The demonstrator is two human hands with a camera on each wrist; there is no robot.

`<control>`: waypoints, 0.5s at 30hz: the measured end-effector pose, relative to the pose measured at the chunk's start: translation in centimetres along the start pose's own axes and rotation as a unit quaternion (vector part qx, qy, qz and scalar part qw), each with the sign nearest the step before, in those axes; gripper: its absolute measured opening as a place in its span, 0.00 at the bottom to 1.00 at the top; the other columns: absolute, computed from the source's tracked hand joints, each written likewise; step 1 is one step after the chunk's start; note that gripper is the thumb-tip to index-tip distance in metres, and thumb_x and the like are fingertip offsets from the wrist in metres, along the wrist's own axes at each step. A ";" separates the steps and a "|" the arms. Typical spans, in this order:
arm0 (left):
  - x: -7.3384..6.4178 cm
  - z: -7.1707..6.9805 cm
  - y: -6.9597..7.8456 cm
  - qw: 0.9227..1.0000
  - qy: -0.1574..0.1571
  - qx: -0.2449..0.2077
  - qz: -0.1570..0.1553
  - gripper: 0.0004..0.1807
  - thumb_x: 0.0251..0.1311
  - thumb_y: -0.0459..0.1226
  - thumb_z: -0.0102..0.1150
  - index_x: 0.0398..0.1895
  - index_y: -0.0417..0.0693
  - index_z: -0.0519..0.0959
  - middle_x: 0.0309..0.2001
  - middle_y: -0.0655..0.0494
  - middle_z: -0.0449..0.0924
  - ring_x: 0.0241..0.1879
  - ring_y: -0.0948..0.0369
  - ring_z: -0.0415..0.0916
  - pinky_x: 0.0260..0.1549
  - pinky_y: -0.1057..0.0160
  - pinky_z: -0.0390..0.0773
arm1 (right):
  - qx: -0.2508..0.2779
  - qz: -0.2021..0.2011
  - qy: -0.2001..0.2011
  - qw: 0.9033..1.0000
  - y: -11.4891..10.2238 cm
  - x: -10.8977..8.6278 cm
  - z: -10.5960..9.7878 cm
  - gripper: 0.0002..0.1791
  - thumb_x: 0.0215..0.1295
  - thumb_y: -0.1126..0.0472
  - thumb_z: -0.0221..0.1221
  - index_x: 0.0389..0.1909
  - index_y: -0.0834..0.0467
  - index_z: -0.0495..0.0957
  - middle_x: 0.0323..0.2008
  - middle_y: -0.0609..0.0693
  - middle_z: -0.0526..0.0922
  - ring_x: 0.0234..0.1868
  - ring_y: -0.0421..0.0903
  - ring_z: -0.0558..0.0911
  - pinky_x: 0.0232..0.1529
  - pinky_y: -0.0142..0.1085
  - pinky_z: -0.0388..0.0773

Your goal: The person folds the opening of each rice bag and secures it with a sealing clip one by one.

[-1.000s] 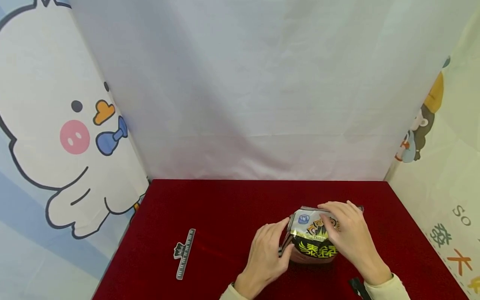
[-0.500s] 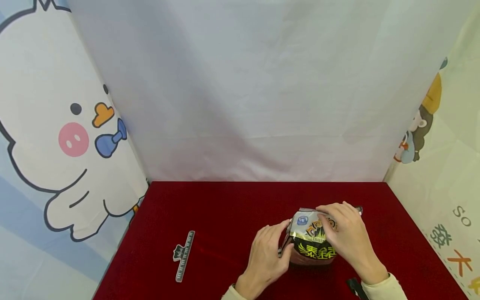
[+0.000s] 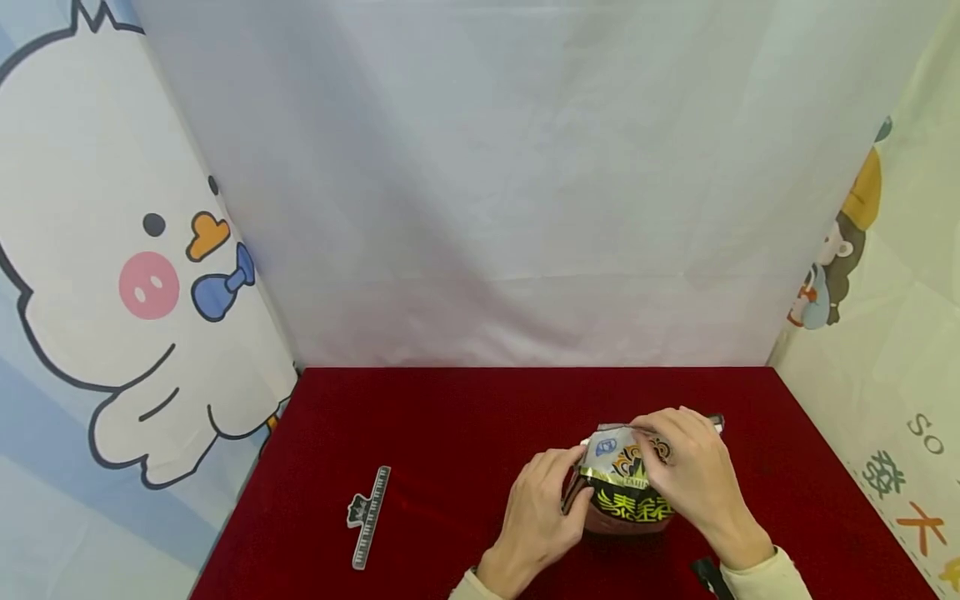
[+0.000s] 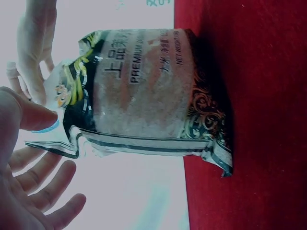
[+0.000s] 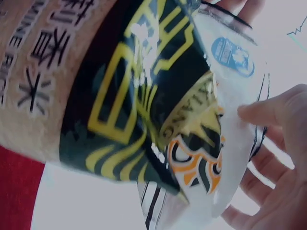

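Observation:
A bag of jasmine rice (image 3: 626, 504), clear film with black, yellow and white print, stands upright on the red tabletop. My left hand (image 3: 536, 512) pinches its upper left edge; in the left wrist view the thumb (image 4: 41, 115) lies over the film, with the other fingers behind or spread below. My right hand (image 3: 701, 479) pinches the top film on the other side. The right wrist view has that thumb (image 5: 268, 110) on the front of the pale top and the fingers behind it. Part of the bag's upper right is hidden by my right hand.
A long clip (image 3: 369, 517) with a piano-key pattern lies on the red cloth (image 3: 450, 433) to the left. A black object (image 3: 708, 575) lies beside the right sleeve, partly covered. Pale printed cloth walls (image 3: 487, 208) enclose the back and sides.
The head view has tilted slightly, shifting the scene down. My right thumb and fingers have drawn a little closer on the bag's top; both hands stay on the bag of rice.

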State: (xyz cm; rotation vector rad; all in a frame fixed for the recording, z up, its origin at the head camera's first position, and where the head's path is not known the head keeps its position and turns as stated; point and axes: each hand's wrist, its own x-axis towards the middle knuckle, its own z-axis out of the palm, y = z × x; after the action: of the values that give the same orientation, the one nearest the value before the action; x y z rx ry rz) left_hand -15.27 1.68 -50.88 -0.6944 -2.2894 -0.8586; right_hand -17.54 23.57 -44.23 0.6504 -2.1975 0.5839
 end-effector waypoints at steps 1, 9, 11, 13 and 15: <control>0.0 0.1 0.0 1.000 0.000 -0.001 -0.002 0.28 0.56 0.39 0.75 0.63 0.49 0.82 0.52 0.59 0.87 0.47 0.63 0.84 0.44 0.66 0.82 | 0.003 -0.007 -0.007 1.000 0.1 0.0 0.0 0.12 0.51 0.73 0.72 0.37 0.59 0.88 0.33 0.49 0.90 0.36 0.50 0.86 0.56 0.48 0.75; 0.3 1.2 -0.3 1.000 0.017 -0.014 -0.016 0.18 0.59 0.39 0.75 0.53 0.48 0.87 0.45 0.58 0.89 0.41 0.62 0.85 0.41 0.65 0.84 | 0.019 -0.032 -0.042 0.998 0.3 -0.1 -0.2 0.15 0.52 0.73 0.74 0.42 0.60 0.88 0.38 0.51 0.91 0.39 0.50 0.86 0.56 0.44 0.75; 0.4 1.4 -0.3 0.999 0.024 -0.018 -0.021 0.15 0.61 0.38 0.74 0.51 0.48 0.88 0.43 0.58 0.89 0.41 0.62 0.86 0.41 0.65 0.84 | 0.018 -0.029 -0.043 0.999 0.3 -0.1 -0.3 0.15 0.52 0.72 0.74 0.42 0.60 0.89 0.38 0.51 0.91 0.39 0.50 0.86 0.56 0.44 0.74; 0.6 1.5 -0.3 0.999 0.029 -0.022 -0.027 0.12 0.62 0.36 0.72 0.49 0.48 0.88 0.42 0.58 0.90 0.41 0.62 0.86 0.42 0.65 0.84 | 0.017 -0.026 -0.043 0.999 0.3 -0.1 -0.3 0.14 0.53 0.72 0.74 0.41 0.60 0.89 0.38 0.51 0.91 0.39 0.50 0.86 0.57 0.43 0.74; 0.8 1.6 -0.3 0.999 0.035 -0.022 -0.031 0.11 0.62 0.36 0.72 0.48 0.49 0.89 0.42 0.59 0.90 0.40 0.63 0.86 0.41 0.65 0.84 | 0.016 -0.025 -0.041 0.999 0.3 0.0 -0.4 0.14 0.53 0.72 0.74 0.41 0.60 0.89 0.37 0.51 0.91 0.38 0.50 0.86 0.57 0.43 0.74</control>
State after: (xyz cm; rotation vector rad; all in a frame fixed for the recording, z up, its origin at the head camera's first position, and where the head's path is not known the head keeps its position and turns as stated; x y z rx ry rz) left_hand -16.53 2.79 -51.47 -0.6058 -2.2453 -0.9507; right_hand -17.52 24.04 -44.11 0.7573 -2.2449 0.5766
